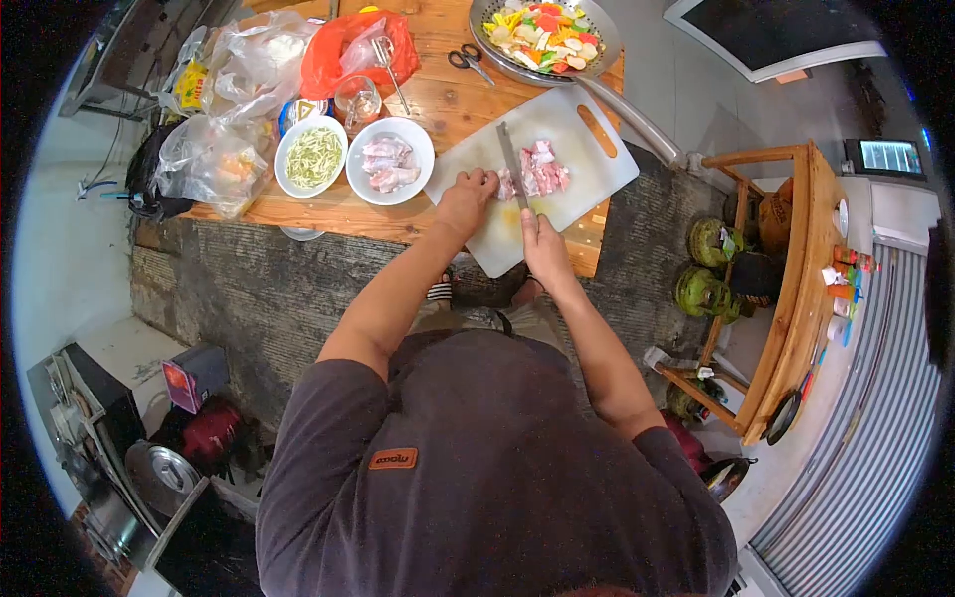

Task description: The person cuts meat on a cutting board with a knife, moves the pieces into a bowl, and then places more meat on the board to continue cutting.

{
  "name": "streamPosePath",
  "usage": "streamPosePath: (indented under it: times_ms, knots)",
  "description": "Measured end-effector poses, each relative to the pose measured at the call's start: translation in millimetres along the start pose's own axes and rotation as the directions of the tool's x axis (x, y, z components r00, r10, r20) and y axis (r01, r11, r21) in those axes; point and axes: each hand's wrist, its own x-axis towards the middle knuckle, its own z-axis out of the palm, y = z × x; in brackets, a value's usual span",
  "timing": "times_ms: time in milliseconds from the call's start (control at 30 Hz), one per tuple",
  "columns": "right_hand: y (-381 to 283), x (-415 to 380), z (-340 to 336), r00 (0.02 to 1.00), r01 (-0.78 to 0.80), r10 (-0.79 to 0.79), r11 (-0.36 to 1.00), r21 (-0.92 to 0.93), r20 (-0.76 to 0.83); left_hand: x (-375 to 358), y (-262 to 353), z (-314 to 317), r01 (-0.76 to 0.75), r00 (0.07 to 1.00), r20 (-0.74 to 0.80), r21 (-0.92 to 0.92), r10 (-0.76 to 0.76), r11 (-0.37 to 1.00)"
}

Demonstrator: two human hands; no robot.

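Observation:
A white cutting board [597,184] lies askew on the wooden table. In my right hand [544,249] is the handle of a knife [510,154], its blade pointing away from me across the board. Chopped raw meat [542,171] lies mostly to the right of the blade, with a little on its left. My left hand [466,204] is closed, its curled fingers on the raw meat just left of the blade. The fingers partly hide what they hold. A white bowl [423,169] with larger raw meat pieces stands left of this hand.
Beside the meat bowl stands a bowl of pale shreds [312,159]. Plastic bags [224,159], a glass [357,101] and scissors [470,62] are on the table. A pan [607,45] of cut vegetables stands behind the board, its handle [642,129] jutting right. A wooden rack [786,328] stands at right.

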Motion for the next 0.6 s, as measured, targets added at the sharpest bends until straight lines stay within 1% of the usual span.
streamPosePath:
  times_ms: [33, 100, 133, 200, 233, 300, 367, 433, 500, 567, 600]
  knots:
    - [-15, -2, -11, 1.000, 0.003, -0.003, 1.000, -0.003, -0.005, 3, 0, -2, 0.005, 1.000, -0.006, -0.038, -0.005, 0.999]
    - [-48, -14, -33, 0.998, -0.029, 0.024, 0.995, 0.093, 0.050, 5, -1, -1, 0.007, 1.000, -0.009, -0.035, -0.008, 0.999]
    - [-61, -18, -39, 0.998, -0.034, 0.029, 0.995, 0.093, 0.055, 3, -1, 0, 0.008, 1.000, -0.007, -0.032, -0.009, 0.999]
    - [-76, -24, -46, 1.000, 0.020, -0.023, 0.989, 0.146, 0.018, 2, 1, -1, 0.012, 1.000, 0.004, -0.041, -0.012, 0.999]
    - [-61, -18, -34, 1.000, 0.021, -0.024, 0.989, 0.146, 0.019, 3, 0, -3, 0.016, 1.000, 0.003, -0.046, -0.016, 0.999]
    - [-16, -4, 2, 0.999, -0.036, 0.036, 0.998, -0.055, 0.004, 1, 1, -3, 0.016, 1.000, 0.010, -0.046, -0.016, 0.999]
    - [-14, 4, 4, 1.000, -0.019, 0.019, 0.999, -0.032, -0.005, 9, -3, -8, 0.012, 1.000, -0.001, -0.036, -0.012, 0.999]
    - [-14, -8, 5, 0.999, -0.033, 0.033, 0.999, -0.011, -0.004, 6, 1, -3, 0.030, 0.998, 0.049, 0.017, -0.031, 0.999]
    - [-20, -8, 4, 0.996, -0.077, 0.080, 0.992, -0.097, 0.033, 8, 3, -4, 0.037, 0.999, 0.034, 0.008, -0.038, 0.999]
    - [-20, -20, 6, 0.995, -0.092, 0.095, 0.990, -0.107, 0.024, 3, 3, 0, 0.055, 0.998, 0.032, 0.004, -0.055, 0.998]
    - [-19, -25, 9, 0.994, -0.105, 0.108, 0.987, -0.118, 0.018, 4, 3, 0, 0.049, 0.998, 0.037, 0.041, -0.050, 0.998]
